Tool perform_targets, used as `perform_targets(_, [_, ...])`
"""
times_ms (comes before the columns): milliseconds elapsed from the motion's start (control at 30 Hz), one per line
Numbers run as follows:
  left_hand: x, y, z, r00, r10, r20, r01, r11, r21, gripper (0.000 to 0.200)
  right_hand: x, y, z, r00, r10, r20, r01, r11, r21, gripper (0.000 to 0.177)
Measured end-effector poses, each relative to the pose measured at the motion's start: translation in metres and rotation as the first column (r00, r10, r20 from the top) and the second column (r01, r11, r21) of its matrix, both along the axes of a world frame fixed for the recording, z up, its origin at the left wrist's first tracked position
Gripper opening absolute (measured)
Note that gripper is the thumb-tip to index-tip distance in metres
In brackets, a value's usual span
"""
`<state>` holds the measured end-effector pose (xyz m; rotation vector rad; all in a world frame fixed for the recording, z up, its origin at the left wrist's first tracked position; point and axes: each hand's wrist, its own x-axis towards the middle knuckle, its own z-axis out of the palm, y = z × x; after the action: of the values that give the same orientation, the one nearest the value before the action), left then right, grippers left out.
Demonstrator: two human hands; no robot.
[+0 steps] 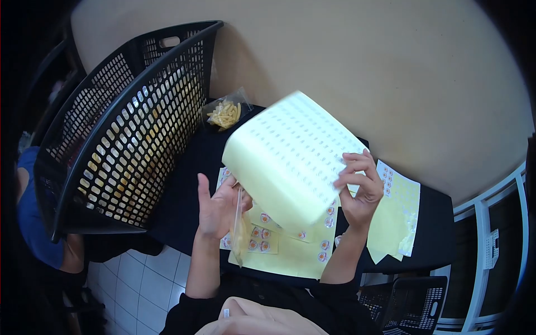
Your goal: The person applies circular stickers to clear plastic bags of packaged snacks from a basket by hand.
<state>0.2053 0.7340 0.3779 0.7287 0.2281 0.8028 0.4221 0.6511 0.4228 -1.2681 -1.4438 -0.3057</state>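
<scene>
Two bare hands were counted above the dark table (pixel 187 209), with one large pale yellow sheet (pixel 290 162) lifted between them, curved over at its near side and marked with rows of small grey print. Right hand (pixel 363 187): fingers bent, thumb and fingertips pinching the sheet at its right edge. Left hand (pixel 220 211): spread, thumb raised apart, fingers reaching beneath the sheet's left side. Clear bags outside the baskets: two. One, the upright bag (pixel 240 234) with pale yellow contents, hung against the left fingers; whether they gripped it could not be told. The other, the far bag (pixel 225 114) of yellow sticks, lay on the table near the wall (pixel 335 61). Several sticker sheets (pixel 279 262) with round orange-centred labels lay under the hands, overlapping, total unreadable; more yellow sheets (pixel 391 218) lay to the right. Black baskets: two, one large slatted basket (pixel 139 139) at left, yellow items visible through its holes, and one smaller basket (pixel 416 304) low at right. Other persons: one, a blue sleeve (pixel 39 212) showing beyond the large basket.
</scene>
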Motion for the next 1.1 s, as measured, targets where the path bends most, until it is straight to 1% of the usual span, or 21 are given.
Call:
perform_targets(33, [0.0,-0.001,0.0,0.995,0.017,0.098,-0.013,0.999,-0.041,0.089,-0.001,-0.001,0.001,0.992,0.112,-0.055,-0.11,0.993,0.042,0.024])
perform_targets(67, [-0.001,-0.002,0.0,0.98,0.038,0.196,-0.022,0.997,-0.08,0.092,-0.001,-0.001,0.0,0.992,0.117,-0.054,-0.115,0.992,0.044,0.024])
perform_targets(100, [-0.003,-0.003,0.0,0.98,0.042,0.196,-0.027,0.997,-0.078,0.092,0.0,0.0,-0.002,0.984,0.155,-0.091,-0.153,0.988,0.03,0.025])
perform_targets(200, [-0.01,-0.009,0.003,0.986,0.158,0.046,-0.164,0.921,0.354,0.085,0.001,0.001,-0.003,0.961,0.226,-0.157,-0.228,0.974,0.005,0.027])
perform_targets(233, [-0.008,-0.013,0.01,0.973,0.215,0.08,-0.228,0.94,0.253,0.079,0.002,0.001,-0.003,0.944,0.28,-0.173,-0.29,0.957,-0.032,0.027])
perform_targets(300, [-0.01,-0.013,0.012,0.968,0.246,0.041,-0.249,0.942,0.227,0.075,0.003,0.0,-0.003,0.922,0.337,-0.189,-0.355,0.933,-0.066,0.027])
perform_targets(333, [-0.011,-0.012,0.015,0.962,0.273,0.001,-0.268,0.943,0.2,0.07,0.004,0.0,-0.002,0.903,0.396,-0.166,-0.419,0.897,-0.141,0.027])
perform_targets(367, [-0.007,-0.014,0.027,0.927,0.371,-0.053,-0.345,0.9,0.268,0.053,0.005,0.0,-0.002,0.879,0.453,-0.149,-0.476,0.852,-0.217,0.027])
perform_targets(400, [-0.005,-0.014,0.027,0.926,0.375,-0.052,-0.349,0.898,0.268,0.053,0.003,0.001,-0.001,0.877,0.457,-0.148,-0.479,0.85,-0.218,0.027])
perform_targets(467, [-0.004,-0.014,0.025,0.879,0.43,-0.207,-0.423,0.903,0.079,0.041,-0.004,0.002,0.002,0.881,0.453,-0.139,-0.472,0.814,-0.338,0.028])
perform_targets(533, [-0.002,-0.016,0.029,0.881,0.433,-0.192,-0.408,0.899,0.156,0.034,-0.01,0.002,0.001,0.887,0.435,-0.155,-0.46,0.802,-0.381,0.029])
perform_targets(567, [-0.001,-0.017,0.031,0.884,0.431,-0.181,-0.388,0.892,0.229,0.028,-0.011,0.001,-0.002,0.927,0.36,-0.107,-0.369,0.819,-0.44,0.03])
perform_targets(600, [-0.001,-0.016,0.029,0.884,0.431,-0.181,-0.388,0.893,0.23,0.028,-0.013,0.001,-0.002,0.957,0.283,-0.054,-0.272,0.826,-0.494,0.032])
perform_targets(667, [0.0,-0.015,0.025,0.879,0.428,-0.211,-0.288,0.828,0.481,0.02,-0.024,-0.001,0.005,0.959,0.283,-0.01,-0.259,0.861,-0.438,0.031])
perform_targets(733, [0.005,-0.02,0.032,0.89,0.406,-0.209,-0.272,0.839,0.471,0.015,-0.046,-0.002,0.013,0.977,0.189,-0.093,-0.203,0.963,-0.177,0.026])
perform_targets(767, [0.006,-0.02,0.029,0.896,0.395,-0.201,-0.241,0.816,0.526,0.014,-0.051,-0.001,0.014,0.978,0.208,0.027,-0.204,0.973,-0.112,0.025])
perform_targets(800, [0.007,-0.021,0.027,0.903,0.384,-0.196,-0.209,0.788,0.579,0.014,-0.057,-0.001,0.015,0.978,0.207,0.026,-0.203,0.973,-0.111,0.025])
perform_targets(867, [0.007,-0.025,0.031,0.899,0.375,-0.228,-0.182,0.791,0.584,0.015,-0.067,0.001,0.015,0.962,0.233,0.144,-0.227,0.972,-0.056,0.028])
perform_targets(967, [0.007,-0.028,0.034,0.888,0.378,-0.26,-0.162,0.788,0.593,0.014,-0.07,0.004,0.013,0.961,0.226,0.161,-0.217,0.974,-0.071,0.031])
perform_targets(1067, [0.006,-0.029,0.037,0.866,0.416,-0.278,-0.121,0.714,0.69,0.015,-0.07,0.003,0.014,0.961,0.215,0.173,-0.205,0.976,-0.07,0.03])
perform_targets(1100, [0.006,-0.029,0.038,0.835,0.477,-0.274,-0.125,0.649,0.75,0.015,-0.07,0.003,0.014,0.96,0.211,0.185,-0.203,0.977,-0.061,0.03])
